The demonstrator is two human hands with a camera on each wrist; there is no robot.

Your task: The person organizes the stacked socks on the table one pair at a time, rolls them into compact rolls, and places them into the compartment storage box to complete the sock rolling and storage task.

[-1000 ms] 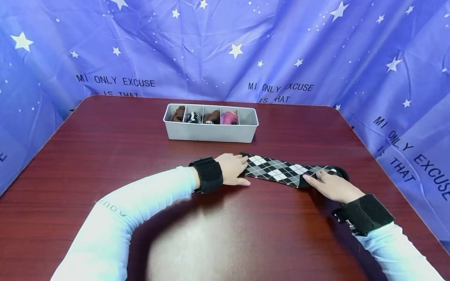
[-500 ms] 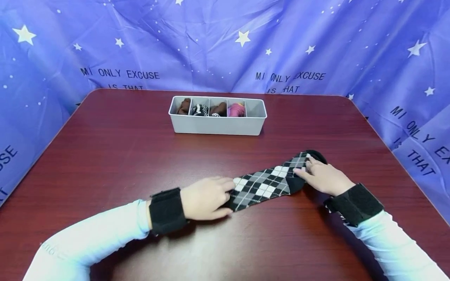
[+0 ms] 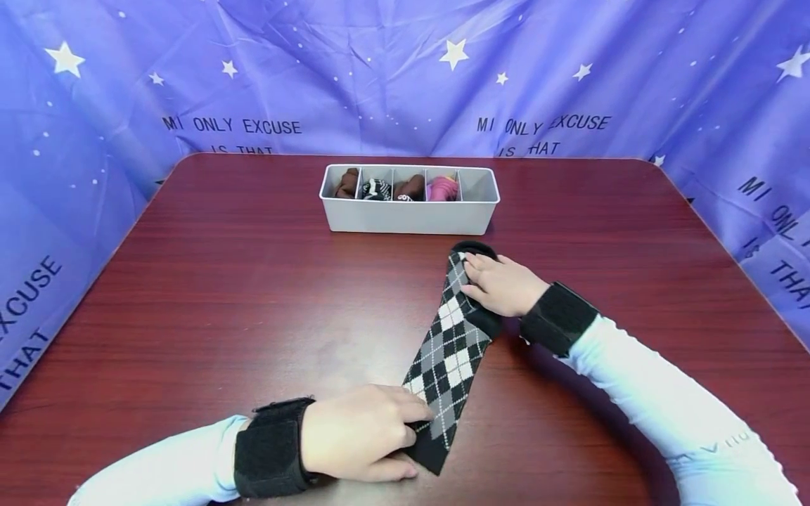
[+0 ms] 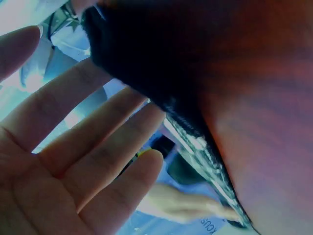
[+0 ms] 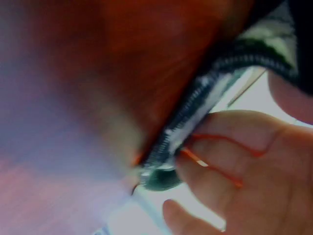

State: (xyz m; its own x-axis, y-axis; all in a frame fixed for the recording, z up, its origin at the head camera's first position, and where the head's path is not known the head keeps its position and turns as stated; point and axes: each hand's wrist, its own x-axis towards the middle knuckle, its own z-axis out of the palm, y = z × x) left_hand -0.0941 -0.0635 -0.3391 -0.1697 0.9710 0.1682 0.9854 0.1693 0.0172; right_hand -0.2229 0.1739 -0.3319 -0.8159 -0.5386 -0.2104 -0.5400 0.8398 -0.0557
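Observation:
A black, grey and white argyle sock (image 3: pixel 449 355) lies slantwise on the table in the head view, black cuff toward the front and black toe toward the box. My left hand (image 3: pixel 361 432) touches the cuff end; in the left wrist view its fingers (image 4: pixel 93 125) are stretched out, with the tips against the dark cloth. My right hand (image 3: pixel 506 284) rests on the sock beside the black heel and toe. In the right wrist view its fingers (image 5: pixel 234 161) lie loosely extended against the sock (image 5: pixel 195 105). The cloth under both hands is partly hidden.
A light grey box (image 3: pixel 408 216) with compartments stands behind the sock. Brown, black-and-white and pink rolled bundles (image 3: pixel 443 188) fill several compartments; the rightmost one shows nothing inside. The dark red table (image 3: pixel 253 281) ends at a blue star-patterned curtain (image 3: pixel 380 77).
The sock has swung from lying nearly crosswise to pointing toward the box. My left hand came toward the front with the cuff; my right hand moved left and away with the toe.

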